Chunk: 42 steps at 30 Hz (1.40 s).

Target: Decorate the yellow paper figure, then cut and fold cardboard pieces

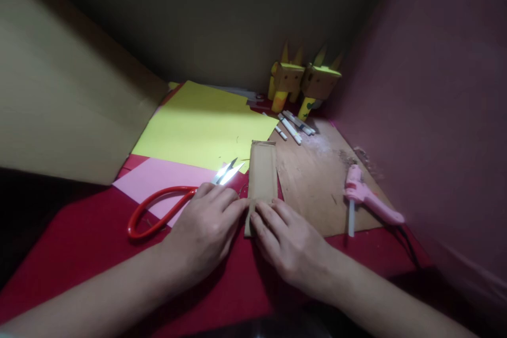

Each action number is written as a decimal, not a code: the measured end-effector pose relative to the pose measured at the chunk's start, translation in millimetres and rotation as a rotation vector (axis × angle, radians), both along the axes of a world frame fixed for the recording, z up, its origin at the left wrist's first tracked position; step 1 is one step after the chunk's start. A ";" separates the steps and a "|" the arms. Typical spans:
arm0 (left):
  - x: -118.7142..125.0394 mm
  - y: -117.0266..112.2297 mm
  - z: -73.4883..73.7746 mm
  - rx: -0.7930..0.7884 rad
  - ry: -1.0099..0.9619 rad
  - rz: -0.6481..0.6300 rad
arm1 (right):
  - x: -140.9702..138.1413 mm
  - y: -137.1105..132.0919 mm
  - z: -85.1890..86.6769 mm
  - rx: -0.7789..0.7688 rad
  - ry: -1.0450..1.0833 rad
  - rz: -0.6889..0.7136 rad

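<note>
A narrow strip of cardboard (263, 171) lies upright in the picture on the red cloth, with a crease across its near part. My right hand (295, 245) grips that near end, fingers bent over its face and the thumb hidden below. From the other side, my left hand (212, 222) pinches the strip's left edge, its remaining fingers curled. Beside and partly behind my left hand lie scissors with red handles (137, 216), blades apart and pointing away from me.
Yellow paper (194, 127) overlaps pink paper (138, 182) at the left. On a brown board (317, 185) rest several white markers (291, 129). A pink glue gun (368, 198) lies right, its cord trailing. Two cardboard animal figures (289, 79) stand behind. Panels and a wall enclose the table.
</note>
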State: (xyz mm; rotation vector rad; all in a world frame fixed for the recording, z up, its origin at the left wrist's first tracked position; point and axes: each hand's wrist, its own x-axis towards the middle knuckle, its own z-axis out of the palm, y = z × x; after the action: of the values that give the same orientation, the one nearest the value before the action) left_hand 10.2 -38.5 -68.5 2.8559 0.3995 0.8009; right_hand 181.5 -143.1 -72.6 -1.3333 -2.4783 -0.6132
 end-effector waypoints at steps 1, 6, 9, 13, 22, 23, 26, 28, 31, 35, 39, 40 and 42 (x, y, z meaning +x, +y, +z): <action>-0.4 0.6 -0.4 -0.008 0.007 0.005 | -1.6 -0.5 1.4 -0.003 -0.045 -0.008; -0.5 0.5 -3.9 0.008 0.070 0.036 | -8.1 -0.7 4.8 0.007 -0.195 -0.044; -0.4 0.1 -5.1 0.008 0.042 0.032 | -7.1 -0.5 3.1 0.077 -0.207 -0.033; 2.2 -1.7 -1.7 -0.293 -0.077 0.037 | -5.3 -1.6 -0.6 0.178 -0.079 -0.073; 35.1 -8.3 20.2 -1.639 -0.369 0.018 | -10.7 -1.7 -6.4 0.302 0.179 -0.035; 36.2 -7.6 20.2 -1.681 -0.404 -0.007 | -10.4 -3.1 -5.0 0.300 0.200 -0.009; 32.9 -6.9 21.4 -1.739 -0.489 -0.028 | -7.4 -10.2 4.1 0.319 0.360 0.049; 28.7 -8.0 24.0 -1.740 -0.537 -0.029 | -3.8 -13.9 12.0 0.318 0.631 -0.055; 24.9 -10.8 28.2 -1.698 -0.586 -0.035 | 2.2 -10.1 21.7 0.022 1.345 -0.297; 22.9 -13.1 29.3 -1.667 -0.572 -0.075 | 6.5 6.2 28.1 -0.669 1.953 -0.230; 18.3 -10.4 28.7 -1.593 -0.551 -0.071 | 5.3 14.4 31.7 -0.688 1.989 -0.159; 16.9 -9.0 28.8 -1.582 -0.535 -0.074 | 4.9 14.9 32.6 -0.680 1.970 -0.168; 14.4 -6.2 28.5 -1.574 -0.469 -0.058 | 4.6 15.6 34.0 -0.674 1.929 -0.194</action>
State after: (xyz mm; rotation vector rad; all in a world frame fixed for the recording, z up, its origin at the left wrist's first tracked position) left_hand 24.6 -44.7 -40.0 1.1862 0.5190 0.6227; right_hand 186.1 -127.5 -38.6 -1.1863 -0.8306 1.1289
